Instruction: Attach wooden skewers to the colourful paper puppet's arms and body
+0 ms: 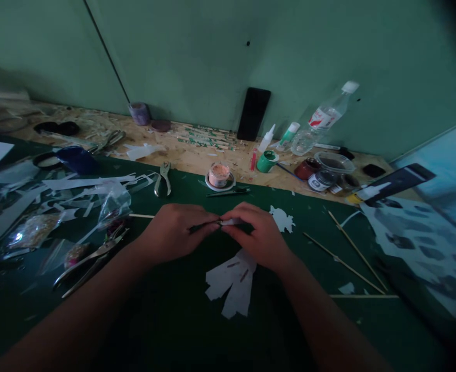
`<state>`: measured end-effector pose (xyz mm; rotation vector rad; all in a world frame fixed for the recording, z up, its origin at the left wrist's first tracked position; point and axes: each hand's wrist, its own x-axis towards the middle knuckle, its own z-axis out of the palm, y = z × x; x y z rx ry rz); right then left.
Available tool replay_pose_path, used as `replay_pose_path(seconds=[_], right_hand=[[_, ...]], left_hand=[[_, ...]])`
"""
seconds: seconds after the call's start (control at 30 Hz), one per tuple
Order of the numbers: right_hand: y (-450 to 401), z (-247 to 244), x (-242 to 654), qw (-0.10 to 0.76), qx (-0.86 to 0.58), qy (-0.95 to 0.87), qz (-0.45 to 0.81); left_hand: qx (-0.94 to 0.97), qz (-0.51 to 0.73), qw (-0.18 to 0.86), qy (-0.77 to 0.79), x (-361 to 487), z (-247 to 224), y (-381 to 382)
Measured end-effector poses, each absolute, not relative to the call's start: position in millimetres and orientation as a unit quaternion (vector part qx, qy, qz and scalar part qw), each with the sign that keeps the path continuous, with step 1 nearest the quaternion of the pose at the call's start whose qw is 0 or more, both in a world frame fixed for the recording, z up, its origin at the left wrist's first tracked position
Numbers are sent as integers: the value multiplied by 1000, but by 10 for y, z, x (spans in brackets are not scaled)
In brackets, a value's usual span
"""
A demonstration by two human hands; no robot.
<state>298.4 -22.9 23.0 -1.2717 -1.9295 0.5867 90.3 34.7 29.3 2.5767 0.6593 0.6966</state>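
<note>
My left hand (177,232) is closed, its thumb and fingertips pinched at a tiny joint that I cannot make out. A thin light stick (141,216) shows just left of that hand. My right hand (256,235) pinches a small white piece (231,221), and its fingertips meet those of my left hand. Below my right hand a white paper cutout (230,284) with split ends and dark slits reaches down over the dark mat; its upper end is hidden by the hand. Another white cutout (282,219) lies just right of my right hand.
Beyond the hands are a pink paint jar (219,174), a pen (228,192) and a hole punch (163,180). Pliers (92,261), bags and paper strips cover the left. Sticks (344,262) lie right. A phone (253,113), bottle (324,119) and green jar (267,161) stand behind.
</note>
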Motion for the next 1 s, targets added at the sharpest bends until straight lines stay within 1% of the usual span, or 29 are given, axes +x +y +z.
replay_pose_path(seconds=[0.13,0.37,0.57,0.8,1.0], right_hand=[[-238,234,2975,386,-502,-743,217],[-236,222,2955,398,-515,-736,186],[-233,212,2944,405,-517,-736,166],[-237,159,2934,443,-504,-729,133],[-261,209,2926,445,-507,-719,165]], left_hand=[[917,274,160,242,913,257,337],[928,297,56,217,894,238,330],[927,301,61,217,909,232,331],[922,315,63,215,921,217,318],[916,345,25,204,943,197,307]])
